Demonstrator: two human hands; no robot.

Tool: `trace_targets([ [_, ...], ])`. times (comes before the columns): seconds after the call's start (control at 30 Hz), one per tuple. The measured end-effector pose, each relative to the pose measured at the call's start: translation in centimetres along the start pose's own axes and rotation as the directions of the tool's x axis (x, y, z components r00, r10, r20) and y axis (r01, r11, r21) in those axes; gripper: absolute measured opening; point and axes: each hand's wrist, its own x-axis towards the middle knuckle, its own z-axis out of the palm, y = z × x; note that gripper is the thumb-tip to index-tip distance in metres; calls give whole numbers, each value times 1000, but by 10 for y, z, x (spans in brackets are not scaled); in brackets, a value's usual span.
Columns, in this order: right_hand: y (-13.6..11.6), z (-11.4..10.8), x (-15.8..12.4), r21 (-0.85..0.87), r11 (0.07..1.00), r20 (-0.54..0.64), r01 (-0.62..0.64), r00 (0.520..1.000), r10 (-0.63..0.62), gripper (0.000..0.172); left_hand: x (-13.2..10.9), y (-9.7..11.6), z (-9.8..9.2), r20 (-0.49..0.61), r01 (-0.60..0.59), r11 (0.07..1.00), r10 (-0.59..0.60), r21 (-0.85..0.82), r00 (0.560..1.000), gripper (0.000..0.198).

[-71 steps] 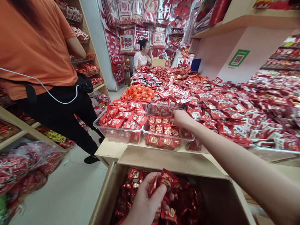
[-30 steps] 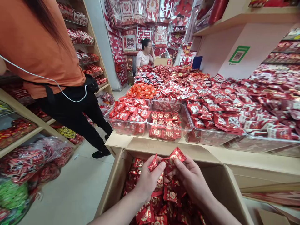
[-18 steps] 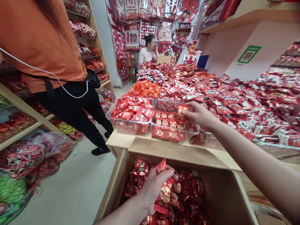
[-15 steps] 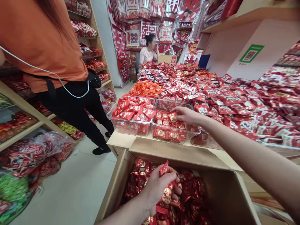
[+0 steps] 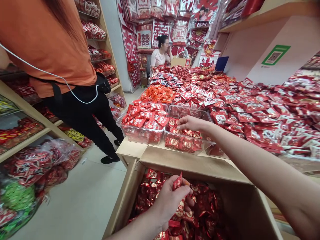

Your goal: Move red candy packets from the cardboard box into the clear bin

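My left hand (image 5: 172, 200) is closed around small red-and-gold wrapped candy packets (image 5: 178, 181), one poking up past the thumb. It hovers over an open cardboard box (image 5: 175, 155) holding many more red packets (image 5: 150, 190). Farther forward, my right hand (image 5: 190, 123) reaches into a clear plastic bin (image 5: 197, 148). Its fingers are drawn together, with the tips on a red packet (image 5: 173, 123) among neatly laid rows; the palm hides part of them.
A neighbouring clear bin (image 5: 138, 133) is heaped with red packets. Piles of packets (image 5: 255, 110) cover the counter behind. A person in an orange shirt (image 5: 65, 50) stands at left by stocked shelves (image 5: 113, 70); another person (image 5: 160, 56) sits behind the counter. Bagged goods (image 5: 45, 160) lie on the floor.
My right hand has moved left and slightly down within the bin, its fingertips now lower on the packets. The left hand keeps its packets over the box. The view has shifted slightly.
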Motion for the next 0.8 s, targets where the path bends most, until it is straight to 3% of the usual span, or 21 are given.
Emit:
trace_targets([
  [0.1, 1, 0, -1, 64, 996, -119, -65, 990, 72, 13, 0, 1, 1, -3, 20, 1000, -20, 16, 1000, 9],
  [0.2, 0, 5, 0, 308, 937, -231, -167, 942, 244, 17, 2, 0, 1, -9, 14, 1000, -14, 27, 1000, 8],
  [0.27, -2, 10, 0, 443, 867, -245, -228, 900, 361, 29, 3, -1, 0, -16, 6, 999, -5, 33, 1000, 8],
  [0.33, -3, 15, -1, 483, 832, -223, -273, 881, 418, 30, 4, -3, -1, -17, 0, 999, 1, 34, 1000, 8],
  [0.47, -3, 24, -6, 436, 822, -165, -367, 865, 473, 14, 5, -6, -2, -7, -14, 999, 14, 39, 1000, 8],
  [0.67, -3, 29, -11, 244, 855, -58, -459, 873, 485, 14, 7, -7, -2, -2, -24, 999, 24, 48, 1000, 8],
  [0.8, -4, 28, -10, 89, 883, 26, -460, 888, 460, 3, 6, -5, -1, 0, -14, 998, 14, 65, 1000, 8],
])
